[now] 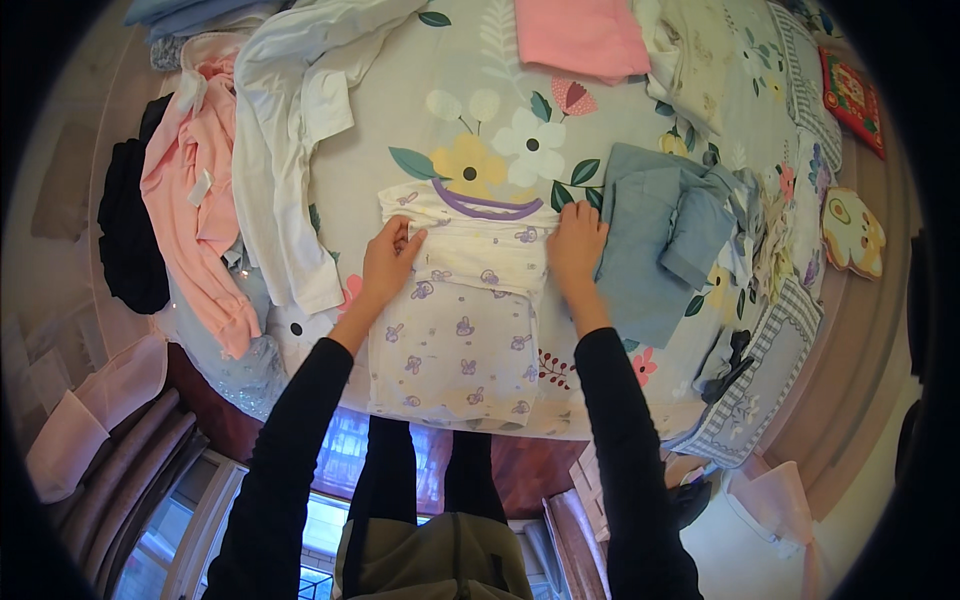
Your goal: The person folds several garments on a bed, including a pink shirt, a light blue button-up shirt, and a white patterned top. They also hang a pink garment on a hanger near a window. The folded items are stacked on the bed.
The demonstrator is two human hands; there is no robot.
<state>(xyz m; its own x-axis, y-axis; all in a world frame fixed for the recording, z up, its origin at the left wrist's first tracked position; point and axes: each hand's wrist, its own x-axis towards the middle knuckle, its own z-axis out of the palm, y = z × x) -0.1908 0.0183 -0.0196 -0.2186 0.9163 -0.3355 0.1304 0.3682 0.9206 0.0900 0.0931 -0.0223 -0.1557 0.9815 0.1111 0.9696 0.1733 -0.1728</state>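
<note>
A white child's top [465,324] with purple rabbit prints and a purple neckline lies flat before me on a bed. Its sleeves look folded inward across the chest, under the collar. My left hand [394,251] pinches the cloth at the left sleeve edge between thumb and fingers. At the opposite shoulder, my right hand [576,244] grips the edge with its fingers bent down; the fingertips are partly hidden. Just right of that hand lies a grey-blue garment [645,247], loosely folded.
The floral bedsheet [375,112] carries a pink long-sleeved garment [196,172], a white long-sleeved shirt [274,135] and black clothing [129,217] at left. Folded pink cloth [581,37] and a cream garment [686,64] lie at the far side. A checked-edge pillow [757,382] rests at right.
</note>
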